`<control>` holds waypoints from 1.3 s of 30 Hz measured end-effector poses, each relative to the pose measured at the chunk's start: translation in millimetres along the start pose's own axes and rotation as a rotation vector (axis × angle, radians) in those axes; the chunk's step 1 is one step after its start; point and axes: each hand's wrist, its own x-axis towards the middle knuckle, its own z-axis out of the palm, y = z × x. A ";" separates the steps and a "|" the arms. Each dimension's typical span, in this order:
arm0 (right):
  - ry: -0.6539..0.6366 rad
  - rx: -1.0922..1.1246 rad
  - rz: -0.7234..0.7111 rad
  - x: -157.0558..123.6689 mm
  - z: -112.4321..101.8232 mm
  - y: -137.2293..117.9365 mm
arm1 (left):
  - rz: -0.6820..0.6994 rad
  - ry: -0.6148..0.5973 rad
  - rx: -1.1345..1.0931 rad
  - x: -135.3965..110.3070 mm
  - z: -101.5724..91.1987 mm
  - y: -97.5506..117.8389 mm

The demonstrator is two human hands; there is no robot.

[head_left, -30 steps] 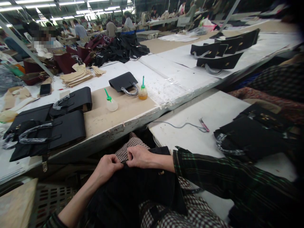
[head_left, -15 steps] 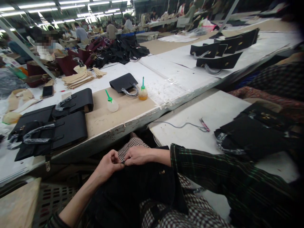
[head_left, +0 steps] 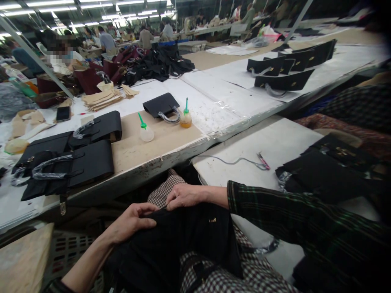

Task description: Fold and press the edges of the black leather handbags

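Across my lap, over a checked cloth (head_left: 214,276), lies a black handbag piece (head_left: 171,236) of soft material, with a small gold-coloured fitting near its right side. My right hand (head_left: 183,196) is closed on its upper edge, thumb and fingers pinched together. My left hand (head_left: 132,221) holds the same edge a little to the left, with the thumb laid on the near face and the fingers at the far side. The fingertips of this hand are partly hidden.
Black handbags (head_left: 91,162) with wrapped handles lie on the table at left. Two glue bottles (head_left: 147,133) with green nozzles stand near another black bag (head_left: 161,105). At right are thread snips (head_left: 263,161) on a white board and stacked black pieces (head_left: 330,175). Several people work behind.
My left hand has shifted left along the edge, its thumb and fingers now wider apart. My right hand has moved slightly right and up, still pinching the edge.
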 end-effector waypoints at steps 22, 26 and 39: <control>0.172 -0.183 0.126 2.5 12.6 -8.5 | 0.029 0.250 0.397 24.6 16.2 2.3; 0.036 -0.059 0.060 1.7 0.9 0.8 | -0.008 0.216 0.383 20.6 18.5 9.4; -0.226 0.051 0.247 -8.6 -51.4 23.1 | -0.030 0.017 0.032 0.7 1.9 11.7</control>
